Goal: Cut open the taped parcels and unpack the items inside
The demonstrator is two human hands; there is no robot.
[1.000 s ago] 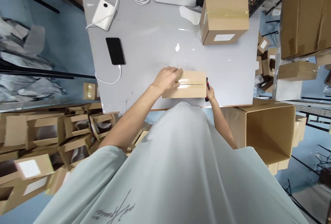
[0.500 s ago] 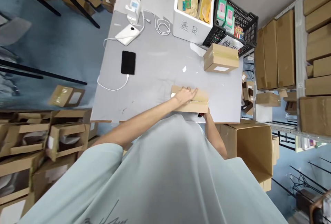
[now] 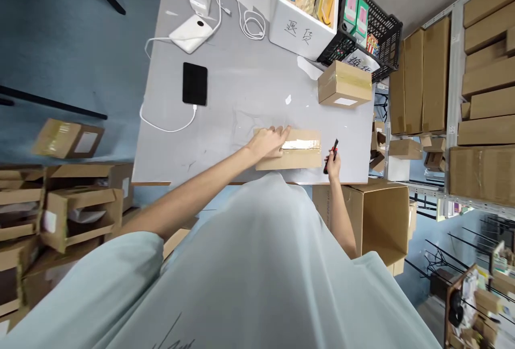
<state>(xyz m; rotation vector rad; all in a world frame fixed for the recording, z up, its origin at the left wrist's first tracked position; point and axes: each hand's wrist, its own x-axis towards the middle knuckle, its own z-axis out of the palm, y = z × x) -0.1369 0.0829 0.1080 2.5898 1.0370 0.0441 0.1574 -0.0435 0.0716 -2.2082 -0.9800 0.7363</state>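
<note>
A flat cardboard box (image 3: 300, 155) sealed with clear tape lies on the grey table (image 3: 241, 86) near its front edge. My left hand (image 3: 267, 141) rests on the box's left end, fingers stretched along the top. My right hand (image 3: 333, 166) is just right of the box, closed round a red and black cutter (image 3: 330, 155) that points up and away from the box.
A second taped box (image 3: 344, 85) sits at the table's back right. A black phone (image 3: 195, 83) on a white cable, a white power bank (image 3: 190, 33), a white bin (image 3: 303, 5) and a black crate (image 3: 368, 21) are further back. An open carton (image 3: 376, 220) stands right of me.
My right hand has come away from the box's right end, lifting the cutter clear of it. My left hand stays on the box. My head has tilted up, showing more of the table's far side.
</note>
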